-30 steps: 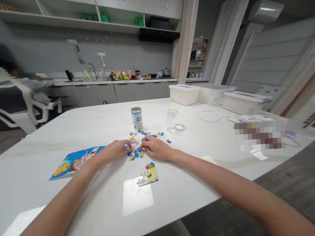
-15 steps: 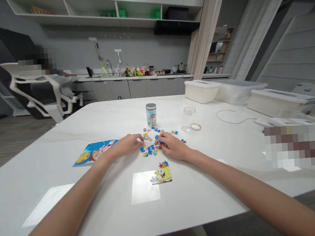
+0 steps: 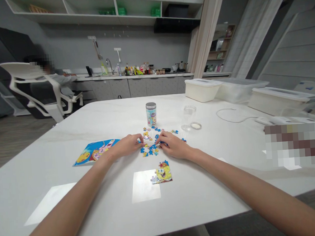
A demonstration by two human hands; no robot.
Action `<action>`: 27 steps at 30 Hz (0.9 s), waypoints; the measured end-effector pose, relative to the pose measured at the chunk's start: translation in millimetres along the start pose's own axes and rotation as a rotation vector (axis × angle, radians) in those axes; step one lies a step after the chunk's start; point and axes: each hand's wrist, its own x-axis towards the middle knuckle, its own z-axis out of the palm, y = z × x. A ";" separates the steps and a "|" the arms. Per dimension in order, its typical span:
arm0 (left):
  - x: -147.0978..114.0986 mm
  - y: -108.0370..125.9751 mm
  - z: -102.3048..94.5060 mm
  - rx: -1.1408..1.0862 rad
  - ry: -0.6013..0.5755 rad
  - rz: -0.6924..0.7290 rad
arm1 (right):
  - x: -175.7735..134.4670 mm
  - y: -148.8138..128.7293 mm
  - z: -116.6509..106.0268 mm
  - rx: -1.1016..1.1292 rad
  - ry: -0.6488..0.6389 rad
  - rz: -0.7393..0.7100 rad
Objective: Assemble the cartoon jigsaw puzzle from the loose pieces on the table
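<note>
Loose jigsaw pieces [image 3: 150, 151], mostly blue and yellow, lie in a small spread between my hands. My left hand [image 3: 129, 144] rests at the spread's left edge, its thumb and bent forefinger apart, with the thumb close to the pieces. From the right, my right hand [image 3: 172, 144] reaches in with its fingers curled down and pinched around a piece, mostly hidden under the fingertips. Nearer me lies a joined jigsaw section [image 3: 163, 173] showing a yellow cartoon face. A picture sheet [image 3: 93, 153] lies partly behind my left wrist.
Behind the pieces stands a printed jar [image 3: 151, 114] with a metal lid. A clear jar [image 3: 189, 117] and a round lid [image 3: 196, 125] are right of it. Storage boxes [image 3: 202, 90] and a cable [image 3: 232, 121] lie farther right. A person sits in a white chair [image 3: 33, 83] far left.
Some loose pieces between my hands have shifted slightly. Both hands stay in nearly the same place.
</note>
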 end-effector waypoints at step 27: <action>1.9 29.8 26.4 -1.129 -0.152 -0.046 | 2.1 -11.9 0.5 0.025 0.027 0.056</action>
